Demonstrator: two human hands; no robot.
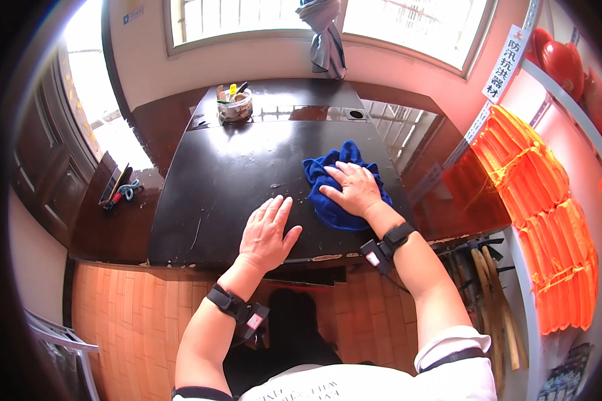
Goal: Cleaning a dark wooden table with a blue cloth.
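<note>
A dark, glossy desk (247, 174) with a chipped front edge spreads out before me. On its right half lies a crumpled blue cloth (338, 212). My right hand (354, 188) presses down on this cloth from above, fingers spread over its folds rather than wrapped round it. Nearer the front edge, my left hand (266, 234) rests flat on the bare desktop, its fingers stretched forward and thumb out to the side, with nothing in it. Each wrist wears a black strap with a small box.
A clear round tub (235, 109) of pens and tools stands at the back left. Red-handled pliers (122, 194) lie on the left wing beside a dark flat object. Bundles of orange vests (542, 220) fill the right-hand rack, with wooden poles (498, 301) beneath.
</note>
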